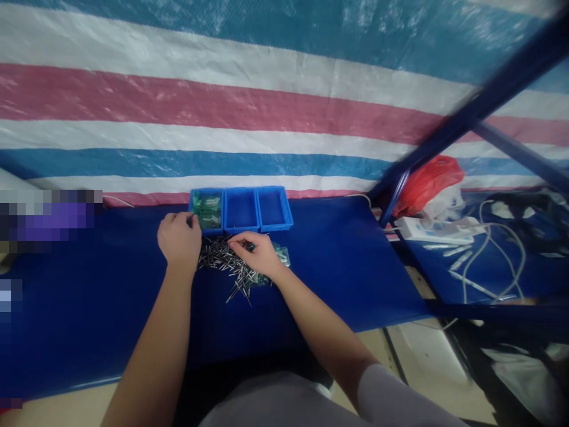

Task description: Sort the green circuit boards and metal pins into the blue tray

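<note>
A loose pile of thin metal pins (217,254) lies on the blue tabletop, in front of three joined blue bins. My right hand (260,256) is over the right part of this pile, thumb and fingertips pinched together; whatever they hold is too small to make out. Beside the left bin (207,229) is my left hand (180,240), its fingers curled at the bin's near left corner and partly hidden. That bin contains small green clear packets (207,206). More clear packets (283,255) lie under and right of my right hand.
The middle bin (240,228) and right bin (275,226) stand against a striped tarp (267,107). At right are a blue metal frame (427,142), a red plastic bag (433,181), a white power strip (438,230) and looped cables (520,261).
</note>
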Available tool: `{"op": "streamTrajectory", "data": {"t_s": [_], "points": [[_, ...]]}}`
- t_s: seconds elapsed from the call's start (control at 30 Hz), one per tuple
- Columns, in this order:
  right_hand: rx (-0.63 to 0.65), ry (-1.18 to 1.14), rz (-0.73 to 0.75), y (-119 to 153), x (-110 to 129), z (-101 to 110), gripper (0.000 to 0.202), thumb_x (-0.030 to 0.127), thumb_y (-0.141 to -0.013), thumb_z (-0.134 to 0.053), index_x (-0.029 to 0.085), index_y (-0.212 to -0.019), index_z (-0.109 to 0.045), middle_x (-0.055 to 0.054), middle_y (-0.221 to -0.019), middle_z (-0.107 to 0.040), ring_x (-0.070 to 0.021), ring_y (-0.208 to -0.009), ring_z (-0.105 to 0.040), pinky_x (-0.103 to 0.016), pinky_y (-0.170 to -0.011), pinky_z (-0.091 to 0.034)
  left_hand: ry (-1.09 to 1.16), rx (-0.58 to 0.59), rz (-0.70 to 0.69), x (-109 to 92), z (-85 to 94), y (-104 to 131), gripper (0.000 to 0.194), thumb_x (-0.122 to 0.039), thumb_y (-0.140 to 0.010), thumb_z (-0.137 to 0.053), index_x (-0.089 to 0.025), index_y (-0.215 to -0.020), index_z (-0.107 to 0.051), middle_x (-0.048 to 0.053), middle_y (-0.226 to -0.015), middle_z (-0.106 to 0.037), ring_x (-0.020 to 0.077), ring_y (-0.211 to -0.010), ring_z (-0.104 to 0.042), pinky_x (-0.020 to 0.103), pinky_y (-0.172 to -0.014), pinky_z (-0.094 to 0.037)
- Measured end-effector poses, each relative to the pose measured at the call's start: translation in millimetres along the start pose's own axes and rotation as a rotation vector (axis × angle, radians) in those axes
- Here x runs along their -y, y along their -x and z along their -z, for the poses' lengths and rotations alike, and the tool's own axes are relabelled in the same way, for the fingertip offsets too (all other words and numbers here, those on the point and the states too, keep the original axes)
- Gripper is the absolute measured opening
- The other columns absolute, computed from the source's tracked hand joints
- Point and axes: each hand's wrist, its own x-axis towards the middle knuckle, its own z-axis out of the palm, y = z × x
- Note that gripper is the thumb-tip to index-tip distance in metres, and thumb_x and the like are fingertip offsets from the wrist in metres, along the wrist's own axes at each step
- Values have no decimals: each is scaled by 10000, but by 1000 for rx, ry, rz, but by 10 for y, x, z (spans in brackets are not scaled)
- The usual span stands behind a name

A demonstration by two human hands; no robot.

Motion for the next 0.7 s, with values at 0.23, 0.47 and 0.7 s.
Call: {"op": "streamTrajectory", "data": {"t_s": [0.23, 0.47, 0.7], "points": [[6, 29, -5, -8, 7, 14, 178, 338, -906, -631, 211, -927, -754, -39, -888, -761, -144, -720, -670, -293, -684, -558, 24, 16, 48, -17, -13, -34, 245, -290, -863, -519, -158, -1007, -667, 139, -966, -639, 291, -930, -603, 433, -864, -461], [-23, 20, -12, -32, 16, 44, 147, 311, -892, -642, 214, -911, -751, -32, -864, -757, -140, -710, -661, -300, -683, -544, 123, -162, -156, -58, 21, 239, 271, -319, -882, -549, -147, -1063, -655, 167, -1098, -617, 305, -1097, -545, 466, -968, -400], [-214, -235, -127, -88, -9, 199, 185, 372, -872, -676, 201, -913, -733, -6, -670, -683, -133, -609, -637, -271, -589, -505, 289, 300, -578, -451, 225, 1130, 176, -307, -889, -593, -235, -1033, -666, 44, -981, -683, 220, -984, -576, 381, -868, -415]]}}
